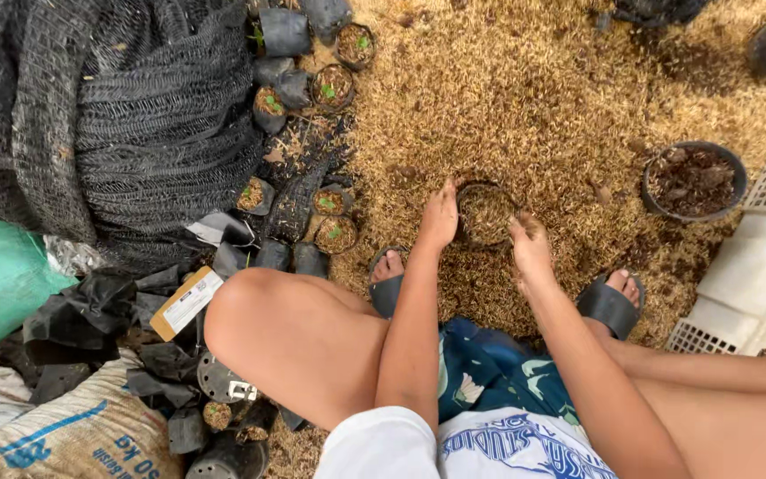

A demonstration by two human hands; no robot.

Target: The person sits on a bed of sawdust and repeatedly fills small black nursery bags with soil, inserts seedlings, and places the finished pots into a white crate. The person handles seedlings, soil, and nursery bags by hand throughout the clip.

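Observation:
A small black plastic nursery bag [484, 213], filled with tan rice husk, stands on the husk heap [525, 98] between my feet. My left hand [441, 217] grips its left rim, fingers pointing down. At the bag's right rim, my right hand [529, 248] presses with husk stuck to the fingers. I am squatting, knees spread, feet in black slide sandals [609, 306].
Several small filled bags with green seedlings [330, 89] sit to the upper left beside rolled black shade netting [135, 115]. Empty black bags [90, 310], a cardboard box and printed sacks [64, 435] lie lower left. A soil-filled black pot [693, 180] and white crate [755, 266] are right.

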